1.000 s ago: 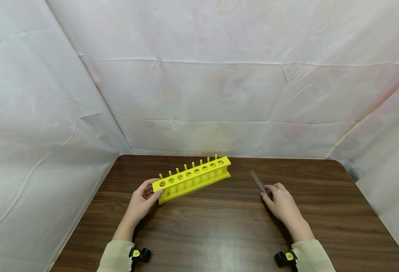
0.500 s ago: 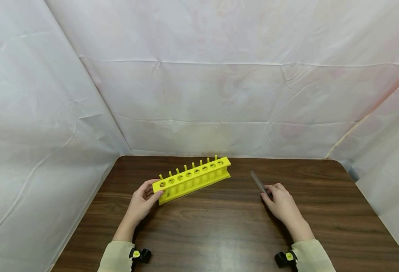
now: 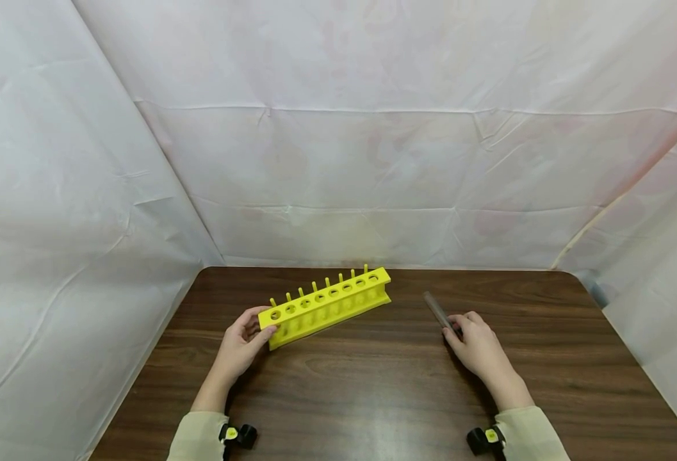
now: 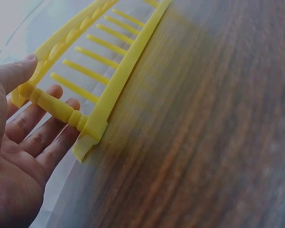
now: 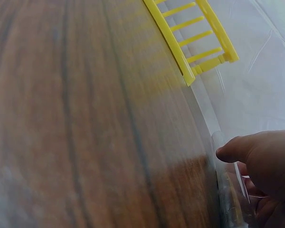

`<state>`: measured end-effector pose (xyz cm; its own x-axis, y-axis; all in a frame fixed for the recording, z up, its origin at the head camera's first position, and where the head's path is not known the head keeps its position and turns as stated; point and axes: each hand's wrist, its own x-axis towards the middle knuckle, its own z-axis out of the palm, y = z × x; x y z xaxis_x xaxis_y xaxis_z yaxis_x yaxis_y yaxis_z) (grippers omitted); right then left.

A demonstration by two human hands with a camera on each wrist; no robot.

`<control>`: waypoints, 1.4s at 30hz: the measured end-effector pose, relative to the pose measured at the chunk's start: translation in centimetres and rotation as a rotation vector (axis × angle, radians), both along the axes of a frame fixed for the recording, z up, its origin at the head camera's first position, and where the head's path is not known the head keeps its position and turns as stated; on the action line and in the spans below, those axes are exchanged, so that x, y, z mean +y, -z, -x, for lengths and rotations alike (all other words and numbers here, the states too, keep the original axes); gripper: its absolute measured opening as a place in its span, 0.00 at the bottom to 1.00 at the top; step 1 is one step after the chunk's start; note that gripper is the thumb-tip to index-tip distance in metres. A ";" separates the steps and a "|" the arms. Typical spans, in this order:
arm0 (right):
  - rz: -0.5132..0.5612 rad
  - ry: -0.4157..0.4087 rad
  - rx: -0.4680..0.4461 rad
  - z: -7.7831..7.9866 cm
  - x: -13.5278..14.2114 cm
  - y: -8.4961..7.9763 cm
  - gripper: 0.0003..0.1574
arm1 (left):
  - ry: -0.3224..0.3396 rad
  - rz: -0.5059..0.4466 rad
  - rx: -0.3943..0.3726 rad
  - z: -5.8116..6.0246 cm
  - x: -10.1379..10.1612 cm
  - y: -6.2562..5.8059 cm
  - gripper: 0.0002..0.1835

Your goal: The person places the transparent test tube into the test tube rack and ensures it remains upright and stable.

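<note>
A yellow test tube rack stands at an angle on the table, its holes holding no tubes. At its near left end, my left hand grips it. The left wrist view shows the thumb at the upper plate and fingers behind the rack's end post. To the right, my right hand holds a clear test tube between thumb and fingers. The tube slants, its far end pointing up and left. In the right wrist view the thumb lies across the tube, and the palm hides part of it.
The dark wood table has rounded far corners. White plastic sheeting rises behind it and along both sides. A black wrist camera is strapped at the left sleeve, another camera at the right.
Both hands, the rack and the tube keep their places. Only a slight shift of the head view shows.
</note>
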<state>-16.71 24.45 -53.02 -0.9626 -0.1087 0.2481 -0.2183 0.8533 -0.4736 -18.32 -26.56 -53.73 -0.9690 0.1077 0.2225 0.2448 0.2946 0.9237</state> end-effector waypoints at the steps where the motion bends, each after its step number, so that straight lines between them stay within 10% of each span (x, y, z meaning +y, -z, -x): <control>1: -0.001 0.001 -0.001 0.0 0.0 0.0 0.17 | -0.001 0.000 -0.002 0.0 0.0 0.0 0.24; 42: 0.073 0.007 -0.042 0.0 0.5 -0.4 0.19 | 0.005 0.005 0.002 0.0 -0.1 0.4 0.24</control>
<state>-16.71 24.94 -52.63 -0.9731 -0.0849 0.2143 -0.1909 0.8178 -0.5429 -18.31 -26.69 -54.08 -0.9680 0.1138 0.2236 0.2479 0.2978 0.9219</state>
